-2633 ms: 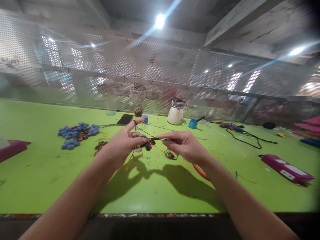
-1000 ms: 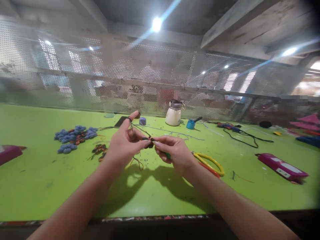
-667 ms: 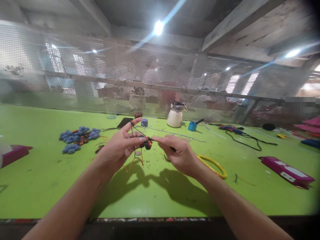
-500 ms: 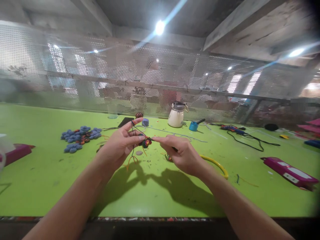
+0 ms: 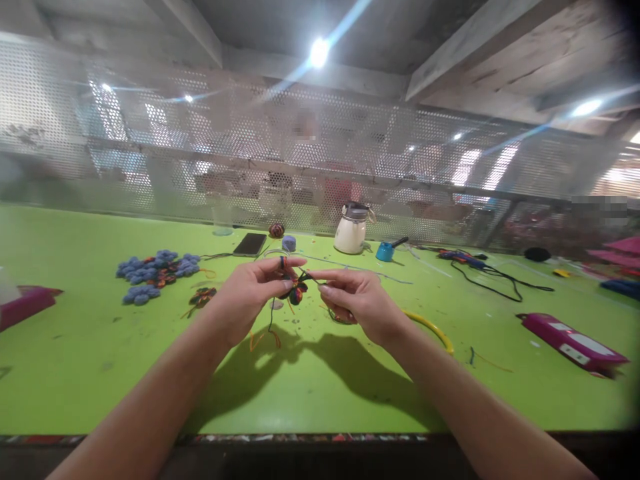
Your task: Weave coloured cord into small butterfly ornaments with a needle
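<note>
In the middle of the view my left hand (image 5: pixel 247 293) pinches a small dark, multicoloured crochet piece (image 5: pixel 299 294) between thumb and fingers. Dark and orange yarn (image 5: pixel 283 263) is wound round its index finger, which is stretched out above the piece. Thin yarn tails (image 5: pixel 270 339) hang below, ending in orange. My right hand (image 5: pixel 363 299) comes in from the right, its index finger and thumb closed at the edge of the piece. A thin dark thing runs from its fingertips into the piece; whether it is a hook or a strand, I cannot tell.
Blue crochet flowers (image 5: pixel 142 294) and a multicoloured piece (image 5: pixel 203 296) lie left. Behind stand a phone (image 5: pixel 250 245), yarn ball (image 5: pixel 277 231), white bottle (image 5: pixel 350 233) and blue pot (image 5: pixel 385 251). A yellow ring (image 5: pixel 434 327) and magenta box (image 5: pixel 573 343) lie right.
My left index finger has lowered over the crochet piece. My right thumb has come forward towards the index fingertip. The phone and multicoloured piece show more fully beside my left hand.
</note>
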`<state>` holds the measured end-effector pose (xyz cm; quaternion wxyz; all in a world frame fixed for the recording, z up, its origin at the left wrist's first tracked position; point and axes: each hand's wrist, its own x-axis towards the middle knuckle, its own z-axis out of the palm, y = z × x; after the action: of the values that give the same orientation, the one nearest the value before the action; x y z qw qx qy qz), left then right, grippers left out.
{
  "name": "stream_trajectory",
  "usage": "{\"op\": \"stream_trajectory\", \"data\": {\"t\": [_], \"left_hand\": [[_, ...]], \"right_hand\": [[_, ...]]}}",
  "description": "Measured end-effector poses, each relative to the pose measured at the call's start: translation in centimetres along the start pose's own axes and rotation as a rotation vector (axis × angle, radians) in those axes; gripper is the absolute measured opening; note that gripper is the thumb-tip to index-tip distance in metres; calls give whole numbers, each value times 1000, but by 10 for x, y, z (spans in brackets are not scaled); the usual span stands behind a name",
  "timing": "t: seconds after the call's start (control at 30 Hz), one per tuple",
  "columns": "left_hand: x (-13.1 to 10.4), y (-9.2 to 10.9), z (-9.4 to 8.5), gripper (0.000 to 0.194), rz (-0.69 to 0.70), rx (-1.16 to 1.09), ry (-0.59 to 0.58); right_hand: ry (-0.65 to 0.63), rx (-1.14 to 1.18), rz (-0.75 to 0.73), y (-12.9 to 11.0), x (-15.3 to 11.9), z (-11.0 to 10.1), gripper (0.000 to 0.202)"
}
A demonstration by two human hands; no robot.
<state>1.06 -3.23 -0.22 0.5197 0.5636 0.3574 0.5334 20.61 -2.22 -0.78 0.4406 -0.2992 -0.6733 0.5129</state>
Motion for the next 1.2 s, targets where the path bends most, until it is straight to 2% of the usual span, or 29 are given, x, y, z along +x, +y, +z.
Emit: {"op": "stream_trajectory", "data": {"t": [0.17,0.23,0.43,0.7,0.8,1.03,1.2], "left_hand": [[-2,5,6,25,-43,-96,51],[-1,3,6,27,-45,-83,60],[2,-4,0,40,24,-26,-18],[-2,2,3,44,-80,-165,-50],[-2,4,4,47,-79,-166,-65],[-4,5,3,46,-59,-91,-71],[-2,2,5,41,-70,-108,-36]], "right_hand": [[3,-15,8,-2,0,-1,35],[6,-13,15,-2,0,-1,34],[13,97,47,0,-1,1,32],[79,188,159,0,-2,6,33],[70,146,122,0,-1,6,34],[82,-64,-67,3,0,5,27],[98,7,-41,5,-1,9,30]]}}
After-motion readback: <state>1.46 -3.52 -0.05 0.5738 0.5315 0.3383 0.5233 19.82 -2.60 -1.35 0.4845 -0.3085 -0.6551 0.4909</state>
